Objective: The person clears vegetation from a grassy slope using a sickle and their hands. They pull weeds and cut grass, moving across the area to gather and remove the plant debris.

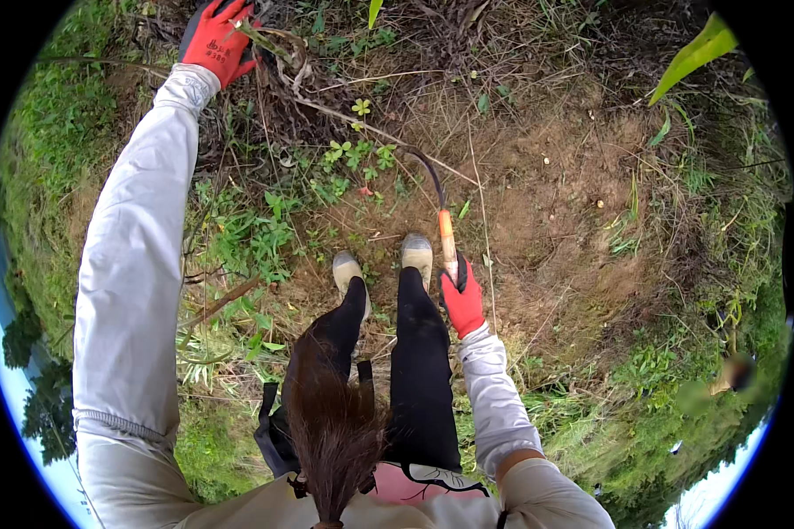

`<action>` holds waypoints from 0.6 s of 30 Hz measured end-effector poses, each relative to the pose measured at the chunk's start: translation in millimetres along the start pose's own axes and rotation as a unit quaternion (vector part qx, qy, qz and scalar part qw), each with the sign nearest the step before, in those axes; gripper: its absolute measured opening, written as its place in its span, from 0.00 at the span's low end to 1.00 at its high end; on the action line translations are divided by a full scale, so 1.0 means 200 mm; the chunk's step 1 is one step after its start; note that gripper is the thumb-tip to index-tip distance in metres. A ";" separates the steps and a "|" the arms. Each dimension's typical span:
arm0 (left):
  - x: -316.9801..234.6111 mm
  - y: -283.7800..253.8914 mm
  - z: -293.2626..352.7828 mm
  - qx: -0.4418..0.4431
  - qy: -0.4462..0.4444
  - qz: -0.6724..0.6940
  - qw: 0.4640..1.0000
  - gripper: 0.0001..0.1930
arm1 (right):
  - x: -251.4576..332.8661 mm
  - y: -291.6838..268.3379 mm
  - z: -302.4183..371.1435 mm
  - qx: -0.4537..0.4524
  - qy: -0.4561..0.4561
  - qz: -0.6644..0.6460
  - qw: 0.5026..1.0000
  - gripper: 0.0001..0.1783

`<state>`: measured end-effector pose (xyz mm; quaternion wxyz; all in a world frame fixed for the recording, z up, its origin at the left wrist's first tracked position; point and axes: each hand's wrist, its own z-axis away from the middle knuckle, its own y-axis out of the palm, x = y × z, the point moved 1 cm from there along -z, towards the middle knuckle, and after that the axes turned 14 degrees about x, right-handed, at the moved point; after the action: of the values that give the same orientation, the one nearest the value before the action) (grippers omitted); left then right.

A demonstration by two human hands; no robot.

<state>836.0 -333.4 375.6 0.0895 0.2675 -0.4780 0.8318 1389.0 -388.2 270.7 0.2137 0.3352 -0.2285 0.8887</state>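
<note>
In a red glove with a dark grey part, my left hand [213, 46] reaches out at the upper left. Its thumb and fingers are apart, beside a broken stalk [269, 42] in a clump of dry, brown plants. Whether the palm touches the stalk cannot be made out. Lower down, near my right knee, my right hand [464, 300], gloved the same way, is closed round the handle of a sickle [446, 234]. The handle is orange toward the blade and pale wood below. Its dark, curved blade points up and left, over low green leaves and thin dry stems.
My shoes [417, 254] stand on brown soil [556, 194] with scattered dry grass. Small clover-like plants [357, 154] grow ahead of them. Long green leaves [697, 57] hang in from the upper right. Another person [732, 375], blurred, is at the far right.
</note>
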 end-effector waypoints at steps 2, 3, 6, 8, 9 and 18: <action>-0.01 0.00 -0.05 -0.032 0.000 -0.036 0.999 0.30 | -0.18 0.08 -0.20 0.023 0.015 -0.038 0.999 0.30; -0.02 -0.01 -0.09 -0.085 0.019 -0.040 0.995 0.27 | -0.24 0.11 -0.28 0.031 0.021 -0.055 0.998 0.30; -0.02 -0.03 -0.21 -0.249 0.066 -0.056 0.965 0.18 | -0.41 0.12 -0.46 0.057 -0.020 -0.066 0.996 0.31; 0.00 -0.03 -0.25 -0.354 0.088 -0.073 0.928 0.13 | -0.54 0.12 -0.56 0.068 -0.022 -0.122 0.990 0.29; 0.00 -0.02 -0.28 -0.387 0.080 -0.126 0.910 0.16 | -0.58 0.12 -0.61 0.068 -0.032 -0.150 0.986 0.28; -0.21 0.00 0.00 -0.353 0.006 -0.033 0.935 0.18 | -0.86 0.24 -1.03 0.066 -0.039 -0.260 0.963 0.14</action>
<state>870.5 -330.1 353.5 0.2080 0.2295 -0.7313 0.6077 1378.1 -351.4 0.6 0.4054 0.4307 -0.0829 0.8020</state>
